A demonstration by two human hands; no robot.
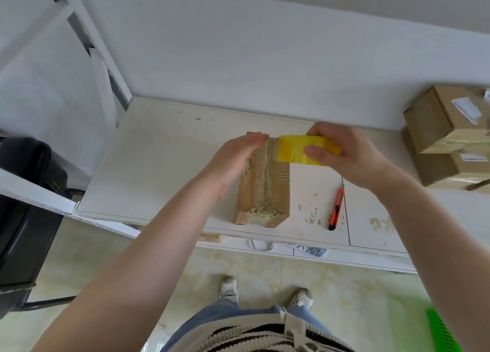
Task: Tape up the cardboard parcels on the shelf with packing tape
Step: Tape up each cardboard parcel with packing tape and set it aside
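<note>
Left hand (240, 153): flat, fingers straight, pressing parcel (262, 187) top.
Right hand (342, 155): gripping tape roll (299, 150) at parcel's far end.
Parcel: likely light, stiff; steady by its sides.

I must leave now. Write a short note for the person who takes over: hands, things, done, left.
Left hand: open, flat on the far end of the parcel.
Right hand: grips the yellow tape roll at that same end.
Knife: on the shelf, right of the parcel.
Done: old tape on the seam only.
Left: tape this parcel, then the boxes at the right.
</note>
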